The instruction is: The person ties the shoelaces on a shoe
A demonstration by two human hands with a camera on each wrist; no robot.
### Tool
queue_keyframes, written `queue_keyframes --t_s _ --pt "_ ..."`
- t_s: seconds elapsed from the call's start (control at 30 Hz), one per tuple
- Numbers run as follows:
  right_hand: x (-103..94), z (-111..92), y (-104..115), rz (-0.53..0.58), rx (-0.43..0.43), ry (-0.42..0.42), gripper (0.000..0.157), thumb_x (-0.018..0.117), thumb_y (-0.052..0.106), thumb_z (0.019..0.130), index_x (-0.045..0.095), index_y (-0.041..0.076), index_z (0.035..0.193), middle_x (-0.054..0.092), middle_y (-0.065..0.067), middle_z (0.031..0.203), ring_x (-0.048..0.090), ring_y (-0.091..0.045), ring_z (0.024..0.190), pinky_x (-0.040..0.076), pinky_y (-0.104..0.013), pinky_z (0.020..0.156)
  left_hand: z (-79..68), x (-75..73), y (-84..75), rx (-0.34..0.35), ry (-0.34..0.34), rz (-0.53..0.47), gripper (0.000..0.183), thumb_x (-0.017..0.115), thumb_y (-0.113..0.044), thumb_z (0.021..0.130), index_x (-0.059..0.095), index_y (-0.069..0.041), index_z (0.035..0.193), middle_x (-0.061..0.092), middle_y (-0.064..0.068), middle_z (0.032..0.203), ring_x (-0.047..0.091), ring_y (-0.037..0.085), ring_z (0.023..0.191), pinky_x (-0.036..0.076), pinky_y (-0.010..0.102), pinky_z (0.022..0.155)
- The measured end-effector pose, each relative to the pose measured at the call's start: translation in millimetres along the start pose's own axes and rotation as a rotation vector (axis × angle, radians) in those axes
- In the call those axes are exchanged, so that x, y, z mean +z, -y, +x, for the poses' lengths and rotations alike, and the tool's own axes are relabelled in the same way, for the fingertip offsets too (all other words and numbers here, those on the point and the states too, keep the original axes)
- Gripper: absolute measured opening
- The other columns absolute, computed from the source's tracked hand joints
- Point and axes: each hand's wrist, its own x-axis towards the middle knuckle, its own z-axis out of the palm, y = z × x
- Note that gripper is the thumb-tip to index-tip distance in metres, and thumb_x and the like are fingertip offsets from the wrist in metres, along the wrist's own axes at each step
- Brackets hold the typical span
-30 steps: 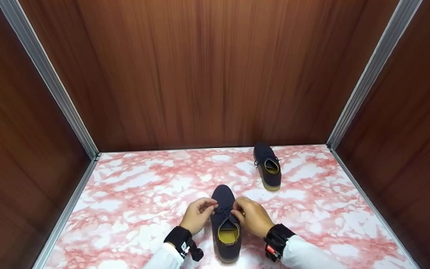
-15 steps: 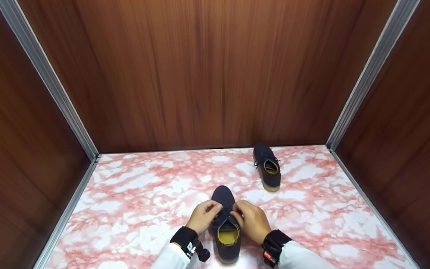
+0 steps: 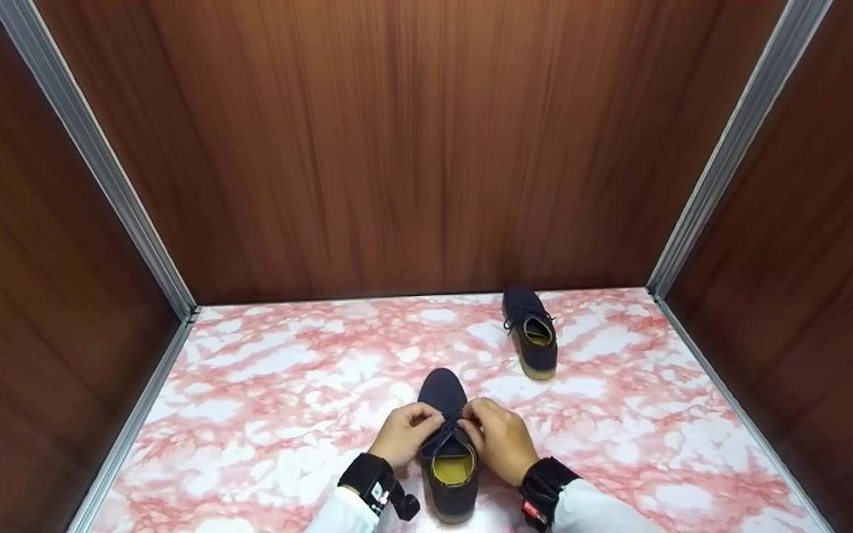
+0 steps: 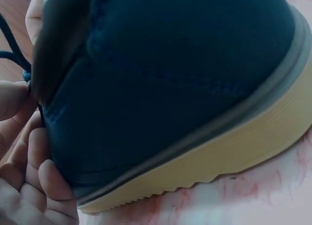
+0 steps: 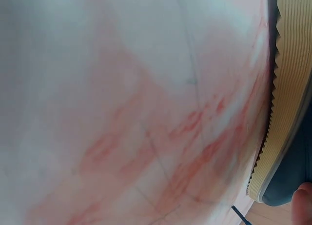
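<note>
A dark navy lace-up shoe with a yellow insole stands on the table in the head view, toe pointing away from me. My left hand is at the left side of its lacing, thumb and index finger pinching the shoelace by the knot. From the right side my right hand pinches the lace too, fingertips close over the tongue. In the left wrist view the shoe's cream sole rests on the tabletop. One lace tip shows low in the right wrist view.
A matching shoe, its laces tied in a bow, stands farther back on the right, toe near the brown wood-grain back panel. Side panels with grey metal rails bound the pink-marbled tabletop.
My left hand has moved right and slightly toward me, its fingertips coming in to the middle of the lacing. The right hand has barely shifted; both shoes stay in place.
</note>
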Motion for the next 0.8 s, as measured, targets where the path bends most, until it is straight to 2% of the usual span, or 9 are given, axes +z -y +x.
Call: queue_keyframes --t_s 0.23,0.4,0.6,0.8 --pt "-1.9 1.0 -1.1 0.01 -0.011 0.007 0.023 0.085 0.014 0.085 0.064 0.018 0.093 0.068 0.007 0.087 0.066 -0.005 0.075 0.057 -0.025 0.067 -0.8 -1.3 1.2 -0.025 0.014 -0.014 0.022 0.066 -0.019 0.102 0.072 0.001 0.098 0.075 0.015 0.115 0.066 0.01 0.101 0.051 0.017 0.089" --pt "-2.7 1.4 -1.5 0.025 -0.013 0.01 0.024 0.086 0.013 0.084 0.064 0.018 0.093 0.068 0.007 0.087 0.065 -0.005 0.075 0.057 -0.024 0.067 -0.7 -2.4 -0.1 -0.011 0.024 0.018 0.021 0.065 -0.019 0.1 0.071 0.0 0.093 0.074 0.015 0.117 0.067 0.016 0.107 0.051 0.02 0.093" --pt "-3.1 1.8 -1.6 0.026 -0.022 0.02 0.023 0.086 0.013 0.085 0.064 0.017 0.092 0.066 0.007 0.085 0.063 -0.005 0.073 0.056 -0.024 0.065 -0.6 -3.7 1.6 -0.026 0.036 0.039 0.019 0.065 -0.021 0.101 0.07 -0.004 0.095 0.076 0.01 0.112 0.066 0.007 0.097 0.051 0.019 0.086" --pt "-3.1 2.6 -1.9 0.028 -0.023 0.016 0.024 0.086 0.013 0.085 0.064 0.017 0.092 0.064 0.007 0.086 0.062 -0.004 0.074 0.055 -0.023 0.065 -2.2 -4.5 3.0 -0.009 0.033 0.057 0.019 0.065 -0.022 0.103 0.071 -0.005 0.096 0.072 0.008 0.091 0.058 0.003 0.076 0.047 0.018 0.071"
